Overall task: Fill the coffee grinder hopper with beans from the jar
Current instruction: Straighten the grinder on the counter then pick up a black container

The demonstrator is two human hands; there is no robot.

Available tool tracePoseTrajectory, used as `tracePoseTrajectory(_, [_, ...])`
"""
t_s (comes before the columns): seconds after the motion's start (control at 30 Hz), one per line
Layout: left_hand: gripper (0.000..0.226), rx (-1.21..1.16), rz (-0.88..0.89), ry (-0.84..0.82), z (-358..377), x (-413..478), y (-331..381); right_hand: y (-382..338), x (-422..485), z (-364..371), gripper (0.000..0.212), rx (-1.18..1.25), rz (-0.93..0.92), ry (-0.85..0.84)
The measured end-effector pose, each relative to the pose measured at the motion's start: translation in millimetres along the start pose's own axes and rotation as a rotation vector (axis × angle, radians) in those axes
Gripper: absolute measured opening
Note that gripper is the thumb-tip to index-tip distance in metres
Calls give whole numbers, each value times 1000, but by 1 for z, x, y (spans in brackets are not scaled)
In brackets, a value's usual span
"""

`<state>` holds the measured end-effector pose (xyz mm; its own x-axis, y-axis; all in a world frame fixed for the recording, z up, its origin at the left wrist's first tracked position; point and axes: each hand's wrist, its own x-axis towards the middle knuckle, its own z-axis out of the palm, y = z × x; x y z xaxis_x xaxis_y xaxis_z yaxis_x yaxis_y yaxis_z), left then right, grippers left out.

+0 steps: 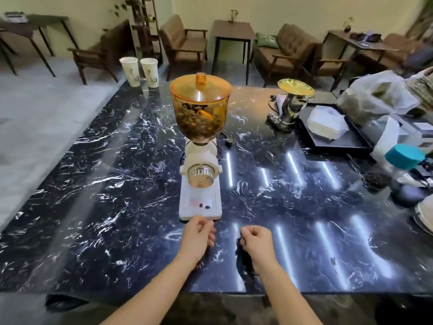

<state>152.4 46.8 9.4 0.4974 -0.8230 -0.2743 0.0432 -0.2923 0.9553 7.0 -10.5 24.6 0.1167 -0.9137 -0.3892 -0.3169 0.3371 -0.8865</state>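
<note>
Grinder | just beyond hands | left, right empty

Glossy black marbled counter, translucent amber plastic hopper, smooth white grinder body with ribbed shiny metal collar.

It looked like a café lounge: brown armchairs around small tables, paper cups on the marble desk
</note>
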Motion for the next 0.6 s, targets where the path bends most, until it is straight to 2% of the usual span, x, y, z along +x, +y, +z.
tracePoseTrajectory(0.07, [18,-450,-187,32,-7,-4,7,-4,-1,-5,31,619,268,-163])
tracePoseTrajectory(0.13, [23,-759,-304,49,-18,-3,17,-10,-4,-7,21,969,425,-287])
tracePoseTrajectory(0.23, [27,-891,-414,26,-31,2,30,-15,-6,-5,15,1053,466,-330])
tracePoseTrajectory(0.3, [24,-794,-385,24,-32,10,40,-19,-7,-5,12,1026,453,-329])
tracePoseTrajectory(0.33, [22,-614,-319,51,-32,16,44,-21,-6,-6,12,1004,447,-330])
tracePoseTrajectory(0.37, [21,-329,-210,82,-30,23,46,-23,-5,-6,13,974,437,-328])
tracePoseTrajectory(0.43, [10,403,81,91,-26,36,46,-24,-4,-7,14,911,402,-311])
tracePoseTrajectory(0.5, [18,1029,309,41,-20,45,40,-22,-4,-6,15,859,370,-293])
tracePoseTrajectory(0.53, [25,1261,392,30,-17,49,37,-21,-5,-6,17,837,360,-290])
tracePoseTrajectory(0.6, [32,1448,468,37,-10,51,32,-17,-7,-6,19,798,357,-299])
